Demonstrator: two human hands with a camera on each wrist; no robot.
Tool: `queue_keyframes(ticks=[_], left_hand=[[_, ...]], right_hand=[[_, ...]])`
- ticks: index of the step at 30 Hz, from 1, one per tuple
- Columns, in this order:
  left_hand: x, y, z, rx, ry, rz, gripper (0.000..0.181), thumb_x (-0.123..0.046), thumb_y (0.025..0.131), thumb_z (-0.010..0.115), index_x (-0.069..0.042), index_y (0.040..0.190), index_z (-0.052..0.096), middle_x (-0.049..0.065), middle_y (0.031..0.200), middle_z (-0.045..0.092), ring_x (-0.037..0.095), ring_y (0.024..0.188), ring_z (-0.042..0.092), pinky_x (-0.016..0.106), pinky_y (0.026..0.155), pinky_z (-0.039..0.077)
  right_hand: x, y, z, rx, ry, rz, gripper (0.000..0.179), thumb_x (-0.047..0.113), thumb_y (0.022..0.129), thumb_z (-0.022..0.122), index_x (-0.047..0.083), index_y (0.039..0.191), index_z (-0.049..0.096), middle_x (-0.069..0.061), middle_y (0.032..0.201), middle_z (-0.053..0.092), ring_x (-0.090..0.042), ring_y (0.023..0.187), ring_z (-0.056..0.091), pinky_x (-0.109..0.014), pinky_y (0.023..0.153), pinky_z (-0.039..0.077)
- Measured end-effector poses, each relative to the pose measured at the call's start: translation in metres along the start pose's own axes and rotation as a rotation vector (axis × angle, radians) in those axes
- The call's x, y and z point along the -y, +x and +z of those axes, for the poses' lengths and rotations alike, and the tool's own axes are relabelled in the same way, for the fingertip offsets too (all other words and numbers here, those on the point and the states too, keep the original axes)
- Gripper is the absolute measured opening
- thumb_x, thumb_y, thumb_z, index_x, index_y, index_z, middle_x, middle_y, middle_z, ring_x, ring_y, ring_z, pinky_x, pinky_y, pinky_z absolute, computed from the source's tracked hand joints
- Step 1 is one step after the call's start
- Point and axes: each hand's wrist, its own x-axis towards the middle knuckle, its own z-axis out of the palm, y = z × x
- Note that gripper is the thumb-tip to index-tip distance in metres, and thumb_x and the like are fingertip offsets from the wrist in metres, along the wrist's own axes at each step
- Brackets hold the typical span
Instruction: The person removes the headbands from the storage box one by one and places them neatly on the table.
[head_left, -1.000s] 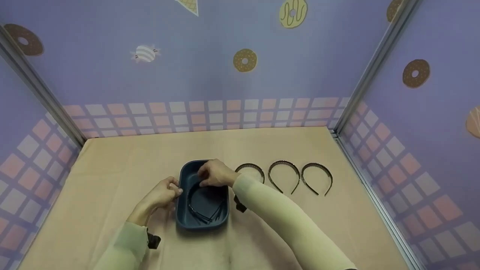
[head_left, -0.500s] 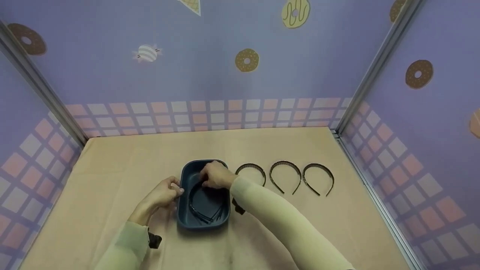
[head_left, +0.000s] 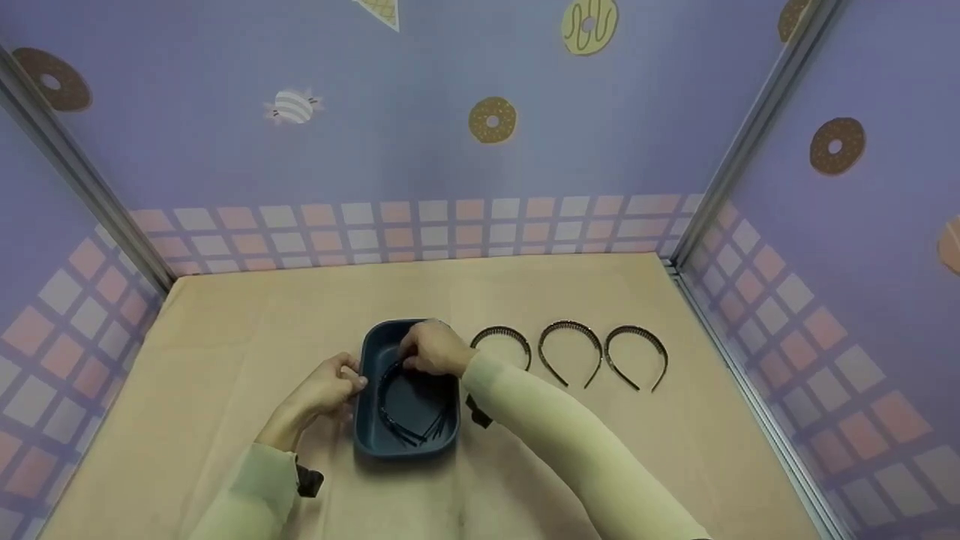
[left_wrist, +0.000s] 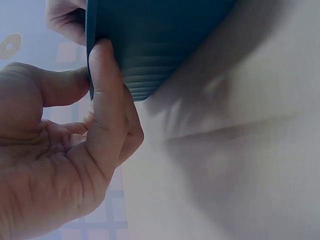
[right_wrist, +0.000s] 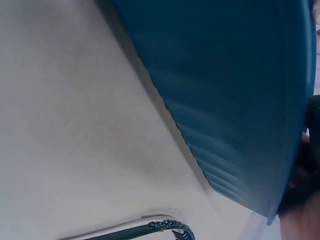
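Observation:
A dark blue rectangular bin [head_left: 364,442] stands on the table, with black headbands [head_left: 384,405] lying overlapped inside. From the left side, my left hand [head_left: 324,386] pinches the bin's rim between thumb and fingers; the left wrist view shows this hand [left_wrist: 65,135] close up. Reaching over the bin's right rim, my right hand [head_left: 435,349] has its curled fingers at the top of a headband inside and grips it there. In the right wrist view the bin wall [right_wrist: 225,100] hides most of this hand, and only a blurred part shows at the right edge.
To the right of the bin lie three toothed headbands in a row: a near one [head_left: 501,331] partly behind my right forearm, a middle one [head_left: 570,325] and a far one [head_left: 636,330]. Patterned walls [head_left: 420,225] enclose the table [head_left: 247,315] at the back and sides.
My right hand shifts only slightly inside the bin, and the headband under its fingers moves a little with it. The left hand keeps its place on the rim.

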Motion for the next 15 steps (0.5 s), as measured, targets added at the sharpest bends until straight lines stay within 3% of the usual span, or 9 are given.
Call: queue_keyframes(ticks=[9,15], left_hand=[[-0.0007,0.0000,0.0013,-0.005,-0.002,0.007,0.026,-0.009,0.112,0.060,0.003,0.131,0.048,-0.001,0.086,0.055,0.015,0.077,0.062,0.033,0.062,0.060],[-0.0009,-0.0002,0.0006,-0.013,0.016,0.009,0.027,-0.009,0.112,0.061,0.003,0.132,0.049,0.001,0.090,0.059,0.016,0.080,0.063,0.033,0.061,0.061]], right_hand=[[-0.0002,-0.0043,-0.0058,-0.019,0.090,-0.060,0.017,0.019,0.102,0.085,0.015,0.118,0.089,-0.001,0.117,0.087,-0.019,0.111,0.080,-0.028,0.100,0.064],[-0.0020,-0.0076,-0.0076,-0.008,0.271,-0.036,0.017,0.016,0.101,0.086,0.011,0.116,0.089,-0.005,0.116,0.087,-0.011,0.102,0.075,-0.018,0.090,0.058]])
